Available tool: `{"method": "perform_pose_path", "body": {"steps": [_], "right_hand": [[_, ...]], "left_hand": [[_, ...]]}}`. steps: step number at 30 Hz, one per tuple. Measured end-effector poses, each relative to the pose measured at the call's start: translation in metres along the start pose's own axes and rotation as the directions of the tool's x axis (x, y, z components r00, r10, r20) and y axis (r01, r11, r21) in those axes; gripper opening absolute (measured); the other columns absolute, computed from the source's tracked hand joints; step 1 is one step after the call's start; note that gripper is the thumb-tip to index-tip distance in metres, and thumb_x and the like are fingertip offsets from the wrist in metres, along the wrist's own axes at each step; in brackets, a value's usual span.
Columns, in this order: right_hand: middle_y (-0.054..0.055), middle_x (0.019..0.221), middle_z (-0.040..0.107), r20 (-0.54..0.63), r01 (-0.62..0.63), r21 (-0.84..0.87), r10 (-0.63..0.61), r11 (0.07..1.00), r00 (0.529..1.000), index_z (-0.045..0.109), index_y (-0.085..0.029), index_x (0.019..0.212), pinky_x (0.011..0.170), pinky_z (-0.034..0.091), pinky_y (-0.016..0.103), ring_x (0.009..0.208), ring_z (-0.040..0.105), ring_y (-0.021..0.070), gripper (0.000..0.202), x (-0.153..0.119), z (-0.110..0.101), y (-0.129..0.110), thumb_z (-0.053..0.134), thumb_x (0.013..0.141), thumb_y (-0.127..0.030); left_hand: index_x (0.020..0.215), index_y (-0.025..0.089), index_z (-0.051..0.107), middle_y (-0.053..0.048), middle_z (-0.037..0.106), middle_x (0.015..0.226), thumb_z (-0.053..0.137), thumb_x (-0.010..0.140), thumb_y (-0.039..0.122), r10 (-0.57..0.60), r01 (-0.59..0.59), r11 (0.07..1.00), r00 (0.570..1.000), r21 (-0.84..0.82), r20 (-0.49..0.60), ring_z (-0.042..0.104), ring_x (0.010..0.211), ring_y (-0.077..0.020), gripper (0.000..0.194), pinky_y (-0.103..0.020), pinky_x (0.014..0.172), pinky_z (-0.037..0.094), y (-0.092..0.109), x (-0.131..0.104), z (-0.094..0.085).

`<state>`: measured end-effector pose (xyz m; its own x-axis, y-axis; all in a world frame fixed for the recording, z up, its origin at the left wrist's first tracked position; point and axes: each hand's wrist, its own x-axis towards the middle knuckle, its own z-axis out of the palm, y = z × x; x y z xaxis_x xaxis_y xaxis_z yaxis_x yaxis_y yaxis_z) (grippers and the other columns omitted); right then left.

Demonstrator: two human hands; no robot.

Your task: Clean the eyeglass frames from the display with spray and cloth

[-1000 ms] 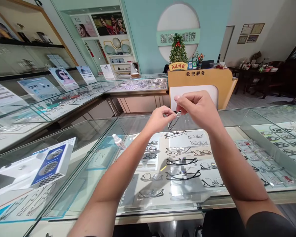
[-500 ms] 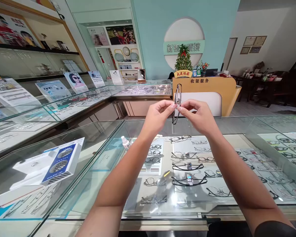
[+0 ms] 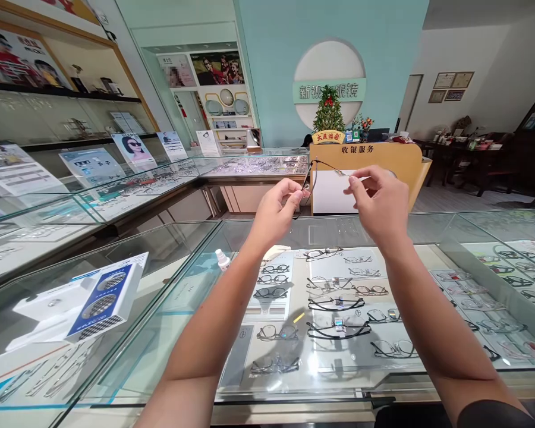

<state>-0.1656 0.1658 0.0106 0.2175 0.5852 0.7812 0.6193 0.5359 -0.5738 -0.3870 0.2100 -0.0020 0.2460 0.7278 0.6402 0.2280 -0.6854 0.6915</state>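
Observation:
A pair of dark, thin-framed eyeglasses [image 3: 312, 173] is held up in the air above the glass counter. My left hand [image 3: 275, 209] pinches the frame near the lenses, thumb against fingers. One temple stretches out to the right, and my right hand [image 3: 380, 201] has its tip between thumb and curled fingers. Below my hands, several more eyeglasses [image 3: 339, 328] lie in rows inside the glass display case [image 3: 294, 235], some with small tags on their lenses. A white bottle [image 3: 222, 260] stands near my left forearm.
An open white and blue box [image 3: 102, 303] sits on the left part of the counter. Further display counters [image 3: 160, 172] run along the left and back. A yellow cashier desk [image 3: 410, 163] with a plant [image 3: 329, 113] stands ahead.
My hands have moved apart, the right one going right. One temple of the eyeglasses is now swung open from the folded frame. The view has shifted slightly.

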Motion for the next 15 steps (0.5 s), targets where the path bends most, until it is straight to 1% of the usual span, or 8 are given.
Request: {"method": "perform_pose_path", "body": {"steps": [2, 4, 5, 7, 9, 10, 12, 15], "right_hand": [[0.008, 0.099, 0.083, -0.093, 0.062, -0.041, -0.066, 0.997, 0.993, 0.072, -0.024, 0.107, 0.068, 0.051, 0.036, 0.071, 0.073, 0.0218, 0.017, 0.0, 0.001, 0.0, 0.06, 0.103, -0.035], [0.01, 0.115, 0.082, -0.126, 0.135, -0.054, -0.141, 0.989, 0.982, 0.068, -0.025, 0.12, 0.07, 0.053, 0.037, 0.08, 0.075, 0.0231, 0.021, -0.002, 0.004, -0.002, 0.059, 0.103, -0.031], [0.01, 0.119, 0.08, -0.112, 0.176, -0.058, -0.182, 0.983, 0.977, 0.067, -0.026, 0.124, 0.071, 0.053, 0.037, 0.083, 0.075, 0.0229, 0.024, -0.004, 0.007, -0.003, 0.058, 0.103, -0.029], [0.009, 0.119, 0.078, -0.02, 0.269, -0.073, -0.271, 0.96, 0.962, 0.067, -0.027, 0.126, 0.072, 0.054, 0.037, 0.088, 0.074, 0.0224, 0.026, -0.008, 0.014, -0.006, 0.055, 0.103, -0.026], [0.008, 0.114, 0.077, 0.1, 0.363, -0.109, -0.354, 0.925, 0.93, 0.071, -0.028, 0.124, 0.076, 0.055, 0.037, 0.095, 0.073, 0.0235, 0.027, -0.012, 0.02, -0.008, 0.052, 0.104, -0.024], [0.008, 0.114, 0.076, 0.139, 0.397, -0.132, -0.38, 0.908, 0.915, 0.072, -0.028, 0.124, 0.078, 0.056, 0.038, 0.1, 0.072, 0.0247, 0.028, -0.014, 0.022, -0.008, 0.052, 0.105, -0.024], [0.011, 0.121, 0.074, 0.145, 0.42, -0.183, -0.398, 0.889, 0.906, 0.074, -0.027, 0.121, 0.085, 0.057, 0.042, 0.109, 0.069, 0.028, 0.027, -0.015, 0.025, -0.006, 0.053, 0.105, -0.026], [0.013, 0.144, 0.064, 0.111, 0.426, -0.219, -0.411, 0.878, 0.905, 0.075, -0.028, 0.119, 0.096, 0.056, 0.051, 0.119, 0.064, 0.0329, 0.023, -0.013, 0.026, -0.003, 0.058, 0.102, -0.029]], "left_hand": [[0.097, 0.022, 0.061, -0.009, 0.079, 0.111, 0.058, 0.102, 0.038, -0.008, 0.008, 1.0, 1.0, 0.009, 0.02, 0.07, 0.098, -0.0197, 0.018, -0.033, 0.082, 0.054, 0.0, -0.001, 0.0], [0.097, 0.022, 0.06, -0.01, 0.078, 0.111, 0.059, 0.102, 0.04, -0.018, 0.019, 0.998, 1.0, -0.059, 0.024, 0.071, 0.099, -0.0196, 0.02, -0.032, 0.081, 0.056, 0.001, -0.002, 0.002], [0.097, 0.022, 0.06, -0.01, 0.078, 0.111, 0.059, 0.102, 0.042, -0.025, 0.027, 0.994, 0.999, -0.102, 0.02, 0.071, 0.1, -0.0197, 0.021, -0.032, 0.081, 0.057, 0.003, -0.002, 0.004], [0.096, 0.021, 0.06, -0.01, 0.077, 0.11, 0.061, 0.102, 0.044, -0.034, 0.035, 0.989, 0.999, -0.145, 0.009, 0.071, 0.101, -0.0198, 0.023, -0.031, 0.079, 0.058, 0.006, -0.004, 0.006], [0.095, 0.021, 0.062, -0.009, 0.076, 0.107, 0.063, 0.101, 0.044, -0.019, 0.02, 0.993, 1.0, -0.119, 0.013, 0.071, 0.098, -0.0188, 0.024, -0.029, 0.078, 0.057, 0.009, -0.005, 0.007], [0.095, 0.02, 0.063, -0.009, 0.076, 0.105, 0.063, 0.101, 0.044, -0.01, 0.011, 0.995, 1.0, -0.101, 0.015, 0.07, 0.096, -0.0183, 0.024, -0.029, 0.078, 0.057, 0.01, -0.005, 0.007], [0.094, 0.02, 0.063, -0.008, 0.075, 0.103, 0.064, 0.101, 0.044, -0.002, 0.003, 0.995, 1.0, -0.1, 0.008, 0.069, 0.094, -0.018, 0.024, -0.029, 0.077, 0.056, 0.01, -0.005, 0.007], [0.094, 0.021, 0.062, -0.007, 0.075, 0.102, 0.065, 0.1, 0.045, -0.013, 0.008, 0.989, 0.999, -0.146, -0.03, 0.069, 0.091, -0.0181, 0.025, -0.029, 0.074, 0.056, 0.007, -0.004, 0.005]]}}
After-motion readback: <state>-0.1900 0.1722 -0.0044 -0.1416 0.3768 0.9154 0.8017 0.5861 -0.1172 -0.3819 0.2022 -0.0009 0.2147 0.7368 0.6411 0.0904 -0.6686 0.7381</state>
